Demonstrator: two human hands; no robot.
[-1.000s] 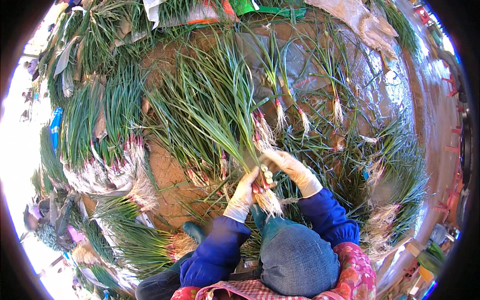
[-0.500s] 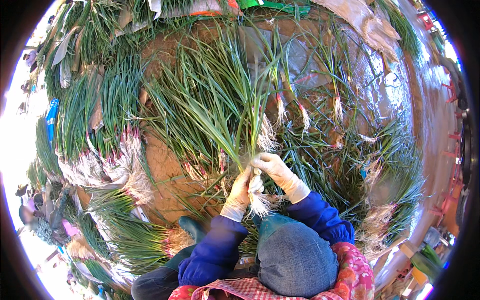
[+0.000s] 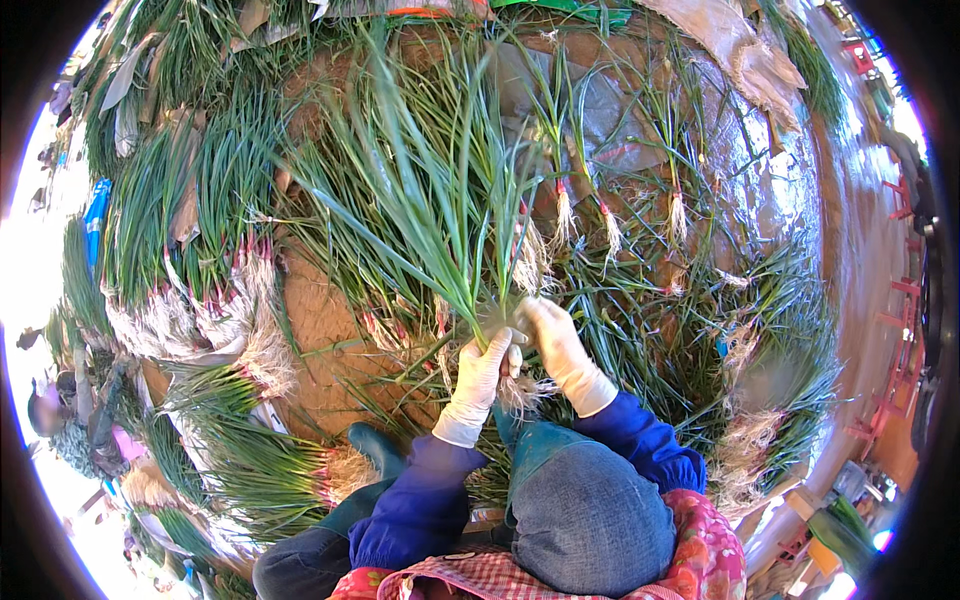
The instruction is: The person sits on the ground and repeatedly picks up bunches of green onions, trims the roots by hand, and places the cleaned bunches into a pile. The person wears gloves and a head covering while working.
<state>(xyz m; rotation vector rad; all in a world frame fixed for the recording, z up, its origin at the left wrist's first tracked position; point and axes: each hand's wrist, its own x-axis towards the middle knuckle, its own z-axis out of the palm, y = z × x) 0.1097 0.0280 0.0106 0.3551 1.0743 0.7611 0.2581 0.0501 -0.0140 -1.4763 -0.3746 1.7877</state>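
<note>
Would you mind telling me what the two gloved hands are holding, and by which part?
Both the left hand and the right hand grip one bunch of green onions at its base, just above the pale roots, leaves fanning upward.

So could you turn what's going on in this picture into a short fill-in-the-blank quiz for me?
1. Both hands wear ____ gloves: the left hand and the right hand.
2. Together they grip a bunch of green onions near its ____ end.
3. The person's sleeves are ____ in colour.
4. More tied bundles lie on the person's ____ side.

Missing words: white; root; blue; left
</note>
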